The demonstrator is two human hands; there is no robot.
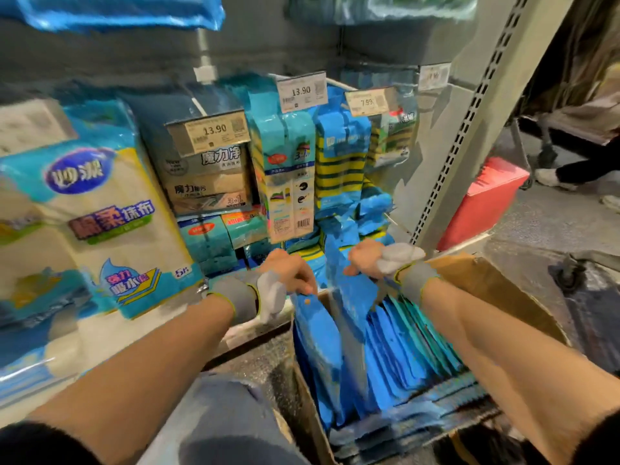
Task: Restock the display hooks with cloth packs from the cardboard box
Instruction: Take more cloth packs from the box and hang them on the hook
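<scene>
A blue pack (352, 297) is gripped by the curled right hand (367, 261); a second pack (312, 317) is held by the left hand (293, 275), at nine o'clock. Both stand in the box (503, 290) (blurred), hooks (198, 106) at twelve.

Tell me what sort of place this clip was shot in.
Most likely a supermarket aisle for cleaning goods. Price tags reading 13.90 front rows of hanging packs, a slotted shelf upright stands at the right, and a cardboard box of blue packs stands by the shelves.
</scene>
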